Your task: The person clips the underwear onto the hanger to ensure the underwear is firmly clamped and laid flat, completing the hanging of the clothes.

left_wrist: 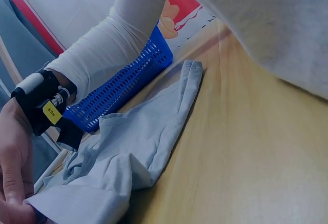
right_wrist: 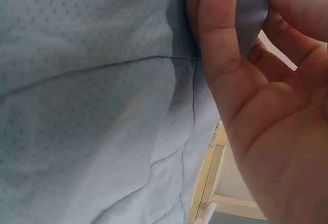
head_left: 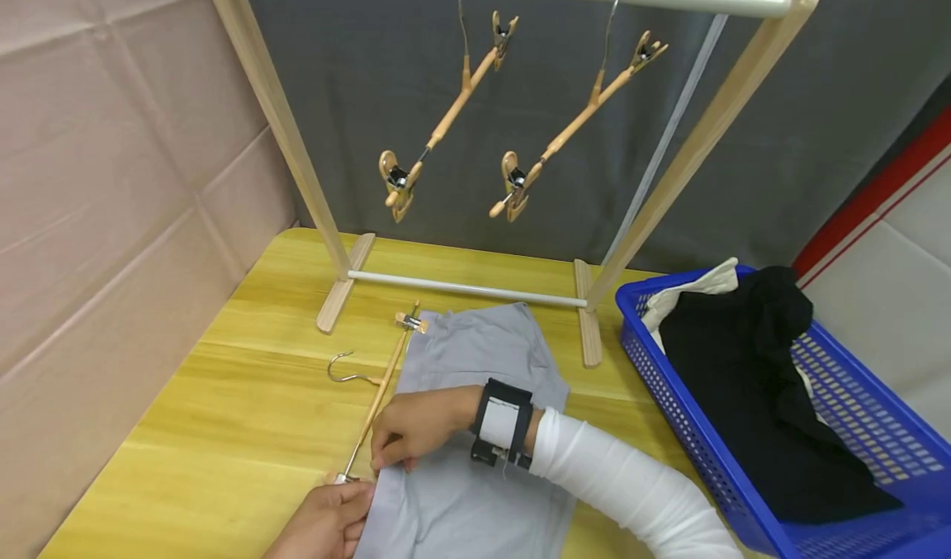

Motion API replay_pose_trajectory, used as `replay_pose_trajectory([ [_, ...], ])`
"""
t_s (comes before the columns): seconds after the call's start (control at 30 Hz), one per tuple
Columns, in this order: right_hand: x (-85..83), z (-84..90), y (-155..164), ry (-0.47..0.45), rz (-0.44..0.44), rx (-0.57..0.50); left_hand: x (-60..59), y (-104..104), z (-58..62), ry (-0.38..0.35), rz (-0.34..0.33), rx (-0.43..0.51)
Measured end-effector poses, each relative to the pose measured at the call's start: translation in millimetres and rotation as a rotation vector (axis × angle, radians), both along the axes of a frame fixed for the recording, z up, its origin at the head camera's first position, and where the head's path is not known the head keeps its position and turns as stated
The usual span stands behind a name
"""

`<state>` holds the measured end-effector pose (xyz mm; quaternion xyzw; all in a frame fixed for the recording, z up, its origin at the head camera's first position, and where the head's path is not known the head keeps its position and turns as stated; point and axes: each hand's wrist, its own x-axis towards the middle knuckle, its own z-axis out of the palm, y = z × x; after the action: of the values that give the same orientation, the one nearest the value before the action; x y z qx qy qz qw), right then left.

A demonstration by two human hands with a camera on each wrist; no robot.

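Right hand (head_left: 419,427) pinches light-grey cloth garment (head_left: 475,501); left hand (head_left: 327,519) grips wood-and-metal clip (head_left: 344,478) at garment's left edge. Shallow bite could let garment slip out.

Showing a yellow wood-grain table (head_left: 223,427) before dark grey cloth (head_left: 334,113), beside creased pinkish sheeting (head_left: 126,171) at left.
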<state>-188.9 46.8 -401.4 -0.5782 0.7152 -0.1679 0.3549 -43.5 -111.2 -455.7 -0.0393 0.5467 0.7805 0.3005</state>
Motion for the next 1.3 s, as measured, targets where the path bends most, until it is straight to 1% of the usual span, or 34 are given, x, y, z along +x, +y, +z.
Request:
replay_pose_trajectory([
  [0.07, 0.3, -0.2, -0.5, -0.005, 0.005, 0.004, -1.8, 0.3, -0.9, -0.015, -0.011, 0.008],
  [0.2, 0.6, -0.3, -0.7, 0.004, 0.012, 0.007, -3.7, 0.4, -1.6, 0.0, -0.038, 0.033],
  [0.27, 0.6, -0.1, -0.8, 0.007, 0.015, 0.005, -4.1, 0.5, -0.7, -0.008, -0.046, 0.035],
  [0.43, 0.0, 0.3, -0.9, 0.003, 0.016, -0.001, -5.5, 2.1, 2.3, -0.033, -0.081, 0.107],
  [0.5, -0.4, 0.6, -0.9, 0.0, 0.017, 0.0, -5.5, 3.0, 3.3, -0.04, -0.084, 0.131],
  [0.63, -0.8, 1.3, -1.3, 0.024, 0.029, 0.007, -6.2, 4.7, 4.2, -0.048, -0.072, 0.135],
  [0.77, 0.1, 1.8, -1.9, 0.049, 0.036, 0.015, -5.8, 2.6, 2.1, -0.006, -0.081, 0.118],
  [0.87, 1.7, 1.4, -1.6, 0.028, 0.022, 0.019, -3.5, 2.2, -0.8, 0.005, -0.063, 0.062],
  [0.93, 3.0, 1.2, -1.2, 0.009, 0.011, 0.024, -1.8, 3.4, -2.7, 0.0, -0.037, 0.011],
  [1.03, 3.7, 0.8, -1.4, 0.009, 0.007, 0.028, 0.6, 5.5, -4.4, -0.008, 0.001, -0.032],
  [1.17, 1.5, -1.4, -3.4, 0.05, 0.039, 0.006, 2.6, 6.2, -3.6, -0.006, 0.046, -0.042],
  [1.23, 0.8, -2.9, -4.3, 0.067, 0.054, -0.009, 2.5, 6.6, -2.1, -0.01, 0.048, -0.021],
  [1.3, 1.0, -4.1, -4.9, 0.077, 0.054, -0.019, 2.8, 7.0, -0.9, -0.008, 0.036, 0.002],
])
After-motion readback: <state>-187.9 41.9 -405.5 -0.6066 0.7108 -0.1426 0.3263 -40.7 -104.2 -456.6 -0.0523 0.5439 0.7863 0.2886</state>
